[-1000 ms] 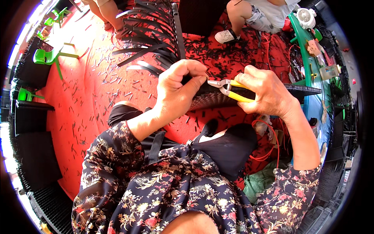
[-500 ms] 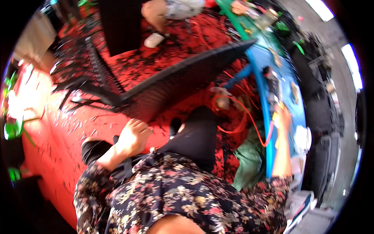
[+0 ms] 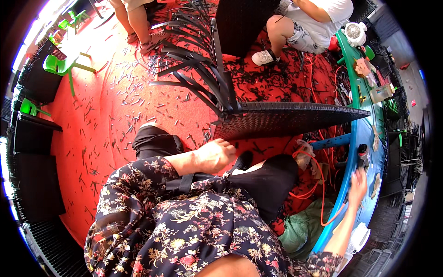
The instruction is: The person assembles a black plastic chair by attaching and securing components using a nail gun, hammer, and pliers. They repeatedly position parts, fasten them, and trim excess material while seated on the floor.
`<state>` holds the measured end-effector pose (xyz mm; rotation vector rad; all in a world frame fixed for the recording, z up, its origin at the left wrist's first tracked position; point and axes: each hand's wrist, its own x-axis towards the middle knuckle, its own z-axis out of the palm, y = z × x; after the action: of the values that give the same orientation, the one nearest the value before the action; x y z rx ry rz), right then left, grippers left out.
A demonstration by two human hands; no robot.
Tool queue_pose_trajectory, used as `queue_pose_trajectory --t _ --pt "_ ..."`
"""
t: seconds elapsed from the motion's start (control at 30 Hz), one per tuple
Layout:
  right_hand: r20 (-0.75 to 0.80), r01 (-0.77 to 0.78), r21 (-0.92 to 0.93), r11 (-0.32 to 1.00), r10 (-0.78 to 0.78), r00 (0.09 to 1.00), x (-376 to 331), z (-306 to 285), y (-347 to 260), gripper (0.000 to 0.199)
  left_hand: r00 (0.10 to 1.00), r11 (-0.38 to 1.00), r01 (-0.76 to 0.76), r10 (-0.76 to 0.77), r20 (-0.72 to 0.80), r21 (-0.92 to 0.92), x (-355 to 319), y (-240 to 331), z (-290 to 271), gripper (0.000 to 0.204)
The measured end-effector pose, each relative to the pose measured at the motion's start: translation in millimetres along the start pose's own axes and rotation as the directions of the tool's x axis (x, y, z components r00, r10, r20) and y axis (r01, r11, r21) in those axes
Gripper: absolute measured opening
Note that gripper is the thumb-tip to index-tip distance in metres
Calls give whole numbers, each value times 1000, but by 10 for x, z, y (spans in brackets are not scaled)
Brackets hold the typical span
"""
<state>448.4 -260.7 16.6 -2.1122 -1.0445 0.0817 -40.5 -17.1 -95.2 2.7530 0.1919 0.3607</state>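
Observation:
My left hand [image 3: 214,156] is closed, fingers curled, in front of my lap near the lower edge of a black woven panel [image 3: 286,121]. What its fingers hold, if anything, is hidden. Loose black flat strips [image 3: 196,69] fan out from the panel's left end. Over on the right, my right hand [image 3: 357,187] is closed around the near end of a dark air tool [image 3: 362,154] at the blue table [image 3: 339,210]. Much of the tool's grip is covered by the hand. An orange hose [image 3: 328,222] hangs in a loop beside that wrist.
A person in white [image 3: 318,25] sits beyond the panel; another person's legs [image 3: 136,21] stand far left. Black scraps litter the red floor [image 3: 106,152]. A green chair [image 3: 57,65] stands left. A small white fan [image 3: 355,33] and a jar [image 3: 382,93] top the table's green part.
The view has swung, so the panel, table and hands sit further right in the picture. My right hand remains at the air tool on the table; my left stays curled.

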Motion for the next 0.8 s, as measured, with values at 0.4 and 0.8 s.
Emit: queue_pose_trajectory --t 0.4,0.8 --pt "637 338 466 818 -575 514 139 2355 -3298 29 917 947 -317 322 -234 61 533 554 -803 18" --pt "293 107 830 548 -591 752 -59 2310 -2803 17 805 949 -111 260 -534 294 749 159 -1030 20"
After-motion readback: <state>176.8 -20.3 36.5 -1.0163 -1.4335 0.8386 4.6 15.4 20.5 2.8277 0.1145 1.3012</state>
